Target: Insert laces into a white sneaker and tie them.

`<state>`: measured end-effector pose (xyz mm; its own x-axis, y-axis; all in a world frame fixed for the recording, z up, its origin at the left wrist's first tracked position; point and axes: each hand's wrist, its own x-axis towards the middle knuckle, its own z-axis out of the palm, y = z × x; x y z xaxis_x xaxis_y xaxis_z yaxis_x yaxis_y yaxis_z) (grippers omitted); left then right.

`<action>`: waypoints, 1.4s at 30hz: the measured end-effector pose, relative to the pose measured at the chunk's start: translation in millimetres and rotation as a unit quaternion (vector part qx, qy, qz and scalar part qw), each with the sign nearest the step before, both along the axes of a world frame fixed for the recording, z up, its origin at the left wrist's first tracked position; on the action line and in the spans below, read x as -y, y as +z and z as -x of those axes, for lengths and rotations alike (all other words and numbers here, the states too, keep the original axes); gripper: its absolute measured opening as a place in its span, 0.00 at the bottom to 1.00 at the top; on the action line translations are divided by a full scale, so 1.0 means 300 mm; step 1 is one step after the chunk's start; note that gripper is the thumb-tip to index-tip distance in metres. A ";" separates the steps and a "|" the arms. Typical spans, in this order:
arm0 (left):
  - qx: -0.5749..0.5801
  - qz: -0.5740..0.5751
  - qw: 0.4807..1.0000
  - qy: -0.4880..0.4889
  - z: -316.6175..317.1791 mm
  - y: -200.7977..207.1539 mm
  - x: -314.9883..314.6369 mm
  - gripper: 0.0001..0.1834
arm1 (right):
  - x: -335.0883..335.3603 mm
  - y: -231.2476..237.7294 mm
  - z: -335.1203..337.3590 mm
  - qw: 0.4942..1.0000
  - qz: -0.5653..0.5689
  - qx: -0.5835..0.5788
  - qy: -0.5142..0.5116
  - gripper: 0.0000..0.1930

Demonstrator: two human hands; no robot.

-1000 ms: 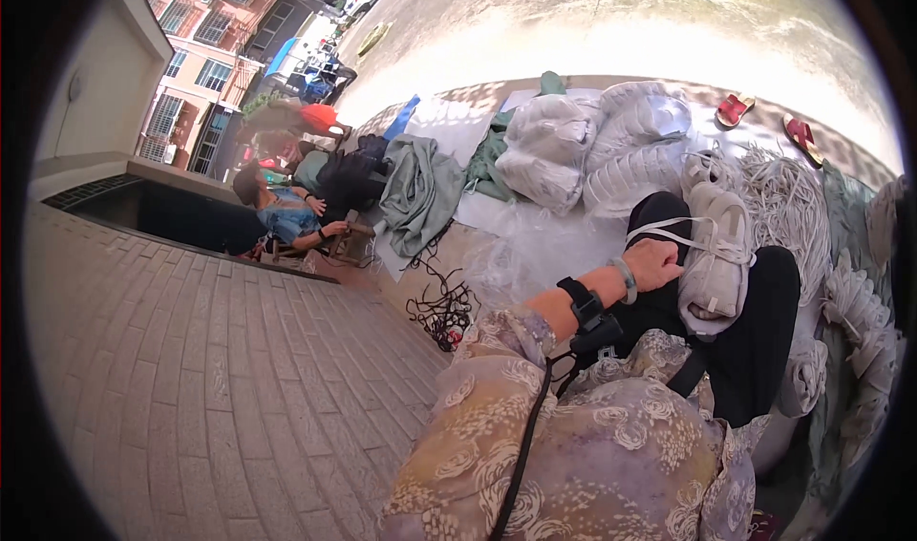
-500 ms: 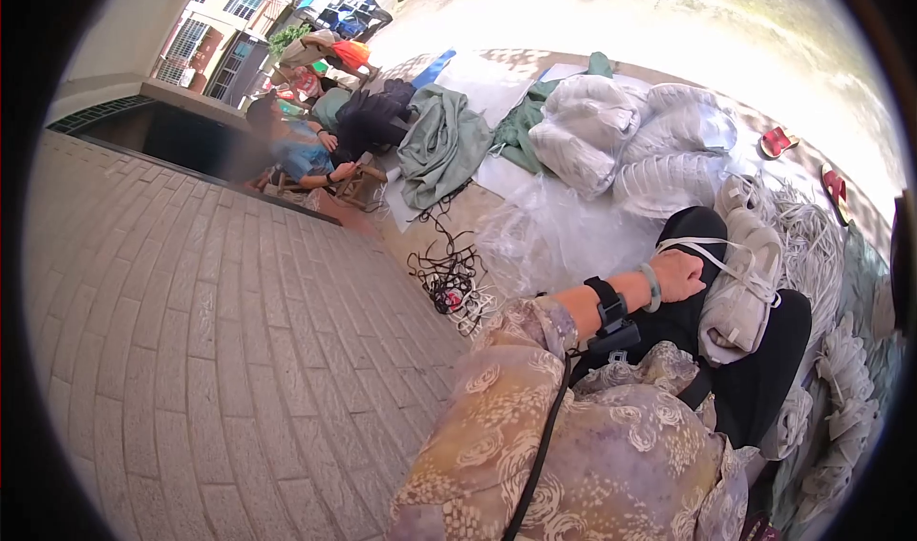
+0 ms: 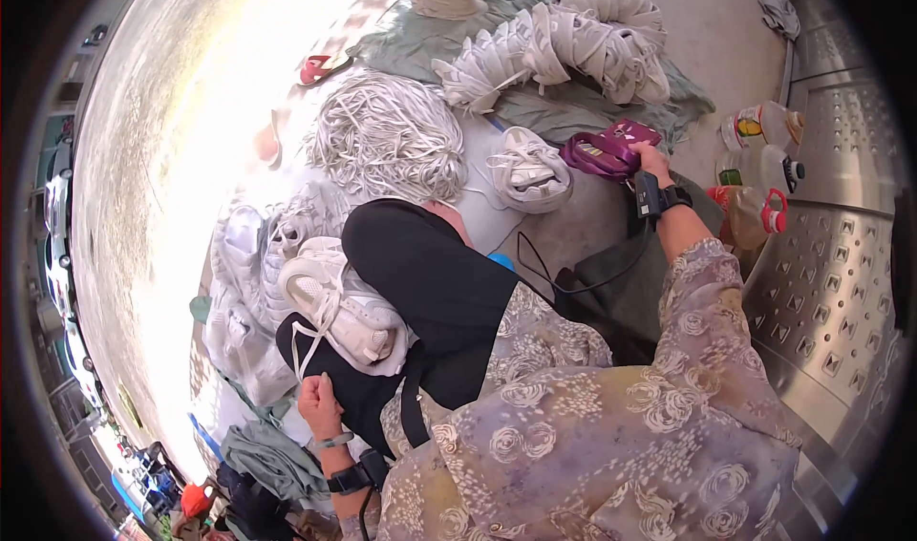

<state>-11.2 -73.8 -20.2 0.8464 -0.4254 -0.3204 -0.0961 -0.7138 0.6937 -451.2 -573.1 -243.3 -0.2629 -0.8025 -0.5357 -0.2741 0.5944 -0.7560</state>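
Swung round from paving to sneaker heap | left hand (image 3: 320,403) pinching lace of white sneaker (image 3: 344,317) on black apron (image 3: 430,293) | right hand (image 3: 654,164) gripping purple pouch (image 3: 607,151) beside loose laces (image 3: 387,135) | best: keep lace taut, sneaker steady on lap

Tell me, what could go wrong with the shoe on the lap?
The white sneaker lies loose on the black apron, and only the left hand is near it, so it might slide off. Its laces dangle and could snag. The right hand stretches away toward the purple bag, which may tip the lap.
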 end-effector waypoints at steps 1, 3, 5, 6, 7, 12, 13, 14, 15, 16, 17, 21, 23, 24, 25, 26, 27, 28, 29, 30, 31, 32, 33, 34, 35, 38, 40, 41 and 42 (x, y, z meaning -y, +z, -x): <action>-0.021 0.025 0.999 -0.010 -0.007 -0.019 0.013 0.12 | -0.010 0.035 0.014 0.999 0.017 -0.023 -0.044 0.24; -0.037 0.027 0.998 -0.038 0.002 -0.042 0.065 0.12 | 0.016 0.004 0.138 0.997 -0.004 -0.069 -0.019 0.20; -0.024 0.016 0.999 -0.037 0.008 -0.053 0.099 0.12 | 0.016 -0.029 0.175 0.995 -0.007 -0.074 -0.063 0.18; -0.028 0.015 0.999 -0.042 0.015 -0.067 0.125 0.12 | 0.037 -0.044 0.205 0.993 -0.005 -0.091 -0.080 0.18; -0.004 0.012 0.998 -0.062 0.022 -0.065 0.139 0.12 | 0.038 -0.073 0.223 0.990 -0.008 -0.105 -0.094 0.19; 0.112 -0.024 0.988 -0.106 0.015 -0.047 0.094 0.12 | 0.052 -0.066 0.153 0.995 -0.008 -0.096 0.010 0.17; 0.118 -0.024 0.989 -0.091 0.013 -0.038 0.088 0.12 | 0.073 -0.086 0.113 0.997 -0.022 -0.076 -0.006 0.17; 0.129 -0.026 0.987 -0.090 0.016 -0.024 0.074 0.12 | 0.085 -0.104 0.071 0.989 -0.038 -0.136 0.051 0.19; 0.143 -0.032 0.986 -0.085 0.021 -0.005 0.051 0.12 | 0.090 -0.120 0.024 0.982 -0.040 -0.172 0.064 0.21; 0.117 -0.053 0.989 -0.067 0.024 0.006 0.056 0.11 | 0.126 -0.159 0.049 0.969 -0.066 -0.214 0.102 0.21; 0.157 -0.093 0.980 -0.084 0.046 0.049 0.092 0.11 | 0.136 -0.194 0.054 0.915 -0.025 -0.331 0.231 0.19; 0.150 -0.120 0.979 -0.062 0.074 0.038 0.152 0.09 | 0.229 -0.235 0.162 0.988 -0.059 0.129 -0.064 0.10; 0.121 -0.092 0.985 -0.077 0.053 -0.038 0.179 0.10 | 0.456 -0.295 0.536 0.912 0.179 0.319 0.183 0.15; 0.157 -0.115 0.978 -0.079 0.079 0.008 0.156 0.10 | 0.498 -0.322 0.400 0.918 -0.082 0.372 0.112 0.22; 0.184 -0.143 0.969 -0.076 0.099 0.046 0.151 0.11 | 0.365 -0.399 0.178 0.895 -0.137 0.400 0.139 0.22; 0.180 -0.151 0.969 -0.078 0.106 0.067 0.156 0.11 | 0.299 -0.424 0.053 0.877 -0.174 0.417 0.163 0.22; 0.189 -0.143 0.969 -0.074 0.115 0.062 0.148 0.11 | 0.232 -0.435 -0.058 0.859 -0.200 0.435 0.181 0.22; 0.197 -0.128 0.969 -0.078 0.116 0.054 0.147 0.11 | 0.171 -0.428 -0.141 0.845 -0.218 0.449 0.193 0.22; 0.188 -0.138 0.970 -0.074 0.121 0.050 0.151 0.10 | 0.116 -0.407 -0.194 0.833 -0.232 0.460 0.201 0.23; 0.178 -0.147 0.970 -0.073 0.122 0.048 0.155 0.10 | 0.059 -0.380 -0.234 0.823 -0.245 0.469 0.206 0.23; 0.182 -0.149 0.969 -0.071 0.128 0.039 0.154 0.10 | 0.003 -0.331 -0.251 0.816 -0.254 0.475 0.209 0.23; 0.193 -0.146 0.968 -0.067 0.127 0.044 0.146 0.10 | -0.063 -0.293 -0.282 0.805 -0.263 0.487 0.212 0.23; 0.204 -0.142 0.966 -0.065 0.127 0.049 0.139 0.10 | -0.130 -0.252 -0.309 0.795 -0.272 0.499 0.213 0.23; 0.198 -0.145 0.968 -0.059 0.121 0.034 0.140 0.10 | -0.187 -0.210 -0.315 0.791 -0.274 0.506 0.210 0.24; 0.200 -0.143 0.967 -0.060 0.115 0.027 0.141 0.10 | -0.245 -0.166 -0.321 0.786 -0.276 0.514 0.206 0.24; 0.196 -0.139 0.968 -0.075 0.102 0.032 0.149 0.10 | -0.408 -0.031 -0.325 0.776 -0.273 0.534 0.195 0.24; 0.192 -0.135 0.968 -0.087 0.106 0.041 0.143 0.09 | -0.509 0.068 -0.331 0.770 -0.267 0.547 0.192 0.25; 0.193 -0.147 0.966 -0.087 0.107 0.035 0.130 0.09 | -0.549 0.103 -0.348 0.766 -0.262 0.554 0.193 0.25; 0.195 -0.160 0.964 -0.087 0.099 0.029 0.120 0.09 | -0.589 0.138 -0.363 0.763 -0.258 0.560 0.194 0.25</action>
<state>-40.9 -109.7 -11.5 0.8542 -0.5031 -0.1311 -0.4415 -0.8351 0.3283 -342.2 -396.4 -201.9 0.7949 -0.3101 -0.5215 0.1414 0.9305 -0.3378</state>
